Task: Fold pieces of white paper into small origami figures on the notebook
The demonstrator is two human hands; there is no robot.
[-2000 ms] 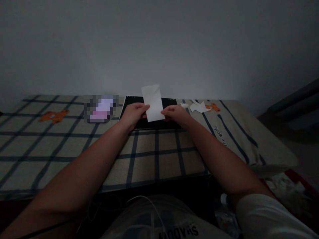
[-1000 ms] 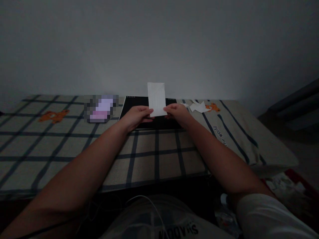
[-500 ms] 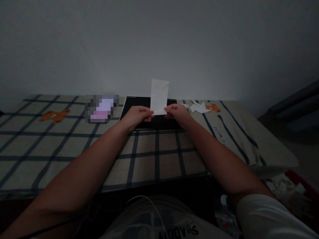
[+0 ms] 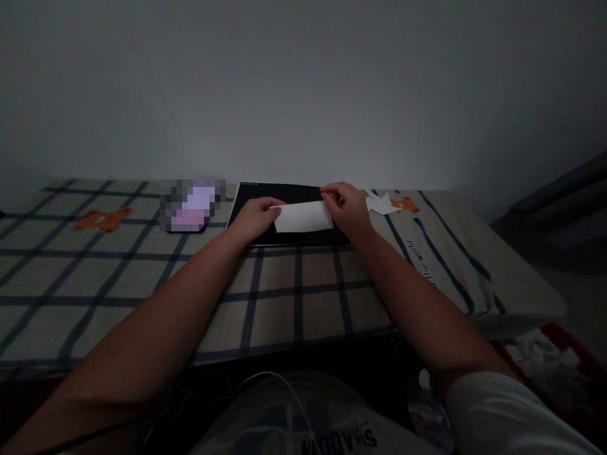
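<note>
A white piece of paper (image 4: 304,218) lies lengthwise across my front, just over a black spiral-bound pad (image 4: 289,193). At its left end, my left hand (image 4: 256,218) grips it with the thumb on top. My right hand (image 4: 349,207) has its fingers bent at the upper right corner, thumb and forefinger close together on the paper's edge. Part of the pad's right side is hidden behind my right hand. Just beyond that hand lies a folded white paper shape (image 4: 383,203) with pointed corners.
A checked cloth (image 4: 275,297) with bear prints covers the table, which stands against a grey wall (image 4: 303,88). To the left lies a phone (image 4: 194,205) with a blurred screen. Below the table on the right are a clear plastic bottle (image 4: 430,417) and a red bin (image 4: 569,347) holding crumpled white stuff.
The paper has gone from standing upright between my hands to lying sideways and lower. My left hand has shifted slightly left, and my right hand has moved right and up.
</note>
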